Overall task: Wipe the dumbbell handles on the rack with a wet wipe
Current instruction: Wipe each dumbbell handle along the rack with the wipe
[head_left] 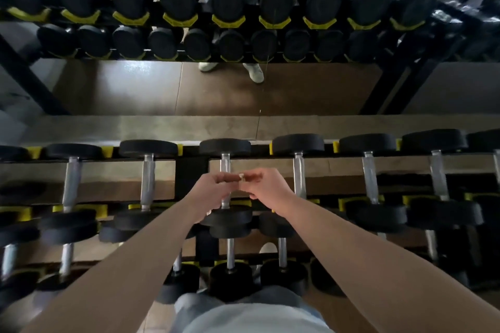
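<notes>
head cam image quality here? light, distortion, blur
Head view: dim overall, and the black weights lose detail. Fisheye bows the rack. The corners darken and smear. The mirror doubles the rack above. The dumbbell handles show a soft sheen, no hard glare. The wipe, pinched between left hand and right hand, is tiny and soft.

Dim, soft, fisheye-warped, dark corners
</notes>
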The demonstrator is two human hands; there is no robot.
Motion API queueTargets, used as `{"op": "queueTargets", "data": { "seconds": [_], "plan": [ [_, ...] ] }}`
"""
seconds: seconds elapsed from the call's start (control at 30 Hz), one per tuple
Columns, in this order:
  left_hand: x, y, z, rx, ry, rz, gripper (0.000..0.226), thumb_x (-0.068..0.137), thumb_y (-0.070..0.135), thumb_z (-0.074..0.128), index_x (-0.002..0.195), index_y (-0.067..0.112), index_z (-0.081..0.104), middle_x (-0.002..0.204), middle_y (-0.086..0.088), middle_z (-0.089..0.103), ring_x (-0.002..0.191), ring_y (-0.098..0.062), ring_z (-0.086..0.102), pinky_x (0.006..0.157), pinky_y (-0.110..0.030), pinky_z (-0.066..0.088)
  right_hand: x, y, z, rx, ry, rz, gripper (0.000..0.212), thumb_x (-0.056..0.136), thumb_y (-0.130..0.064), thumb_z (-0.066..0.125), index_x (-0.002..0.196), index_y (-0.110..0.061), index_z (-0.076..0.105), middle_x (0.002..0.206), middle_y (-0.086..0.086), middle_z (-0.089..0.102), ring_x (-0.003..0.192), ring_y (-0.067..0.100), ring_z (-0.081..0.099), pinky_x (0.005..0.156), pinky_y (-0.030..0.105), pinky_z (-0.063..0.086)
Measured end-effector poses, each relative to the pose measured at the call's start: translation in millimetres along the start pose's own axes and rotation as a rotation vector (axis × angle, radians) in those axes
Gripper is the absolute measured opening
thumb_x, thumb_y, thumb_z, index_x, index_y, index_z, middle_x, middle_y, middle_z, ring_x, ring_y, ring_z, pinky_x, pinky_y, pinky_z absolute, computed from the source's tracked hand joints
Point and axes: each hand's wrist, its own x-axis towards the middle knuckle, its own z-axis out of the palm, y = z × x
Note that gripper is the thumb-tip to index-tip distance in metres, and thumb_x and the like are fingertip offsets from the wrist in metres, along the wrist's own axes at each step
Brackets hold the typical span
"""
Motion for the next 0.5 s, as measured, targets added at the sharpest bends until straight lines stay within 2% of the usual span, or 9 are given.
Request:
{"op": "queueTargets", "data": {
  "seconds": [0.1,0.2,0.27,0.37,0.43,0.5],
  "plan": [
    [0,-4,3,0.0,0.025,-0.006,0.022,0.089,0.031,0.078,0.11,0.029,0.07,0.07,-0.001,0.059,0.055,-0.011,0.043,0.046,-0.022,0.034,9,6,5,-0.054,-0.021,-0.021,0.029,0.093,-0.025,0.075,0.121,-0.022,0.073,0.102,-0.01,0.074,0.094,0.007,0.07,0.086,0.027,0.06],
    [5,-9,-2,-0.005,0.059,-0.048,0.028,0.089,0.028,0.078,0.114,0.029,0.067,0.079,0.001,0.062,0.059,-0.011,0.047,0.044,-0.021,0.035,18,8,15,-0.045,-0.02,0.0,0.029,0.093,-0.021,0.075,0.122,-0.022,0.071,0.1,-0.012,0.071,0.094,0.006,0.069,0.091,0.031,0.06],
    [10,-15,-9,-0.026,0.084,-0.086,0.03,0.091,0.024,0.076,0.12,0.027,0.067,0.084,0.003,0.06,0.062,-0.01,0.047,0.043,-0.019,0.035,26,11,21,-0.001,0.053,0.075,0.032,0.091,-0.018,0.075,0.121,-0.023,0.065,0.105,-0.009,0.069,0.097,0.01,0.068,0.092,0.036,0.06],
    [23,-20,-19,-0.024,0.118,-0.121,0.031,0.093,0.022,0.073,0.122,0.026,0.067,0.084,0.005,0.06,0.066,-0.009,0.048,0.05,-0.021,0.037,47,13,28,-0.022,0.179,0.136,0.017,0.093,-0.02,0.073,0.109,-0.025,0.069,0.103,-0.007,0.071,0.098,0.013,0.068,0.09,0.032,0.058],
    [33,-21,-26,-0.052,0.132,-0.138,0.03,0.093,0.023,0.073,0.123,0.024,0.067,0.08,0.005,0.059,0.065,-0.01,0.049,0.051,-0.022,0.038,64,12,32,-0.019,0.229,0.142,0.016,0.096,-0.021,0.069,0.112,-0.023,0.072,0.105,-0.007,0.071,0.098,0.013,0.067,0.086,0.028,0.054],
    [42,-21,-30,-0.092,0.129,-0.145,0.029,0.093,0.022,0.073,0.122,0.021,0.068,0.077,0.006,0.058,0.066,-0.009,0.05,0.051,-0.02,0.039,77,9,36,0.017,0.257,0.158,0.019,0.099,-0.021,0.066,0.116,-0.024,0.072,0.106,-0.004,0.072,0.094,0.014,0.068,0.083,0.029,0.056]
  ]
}}
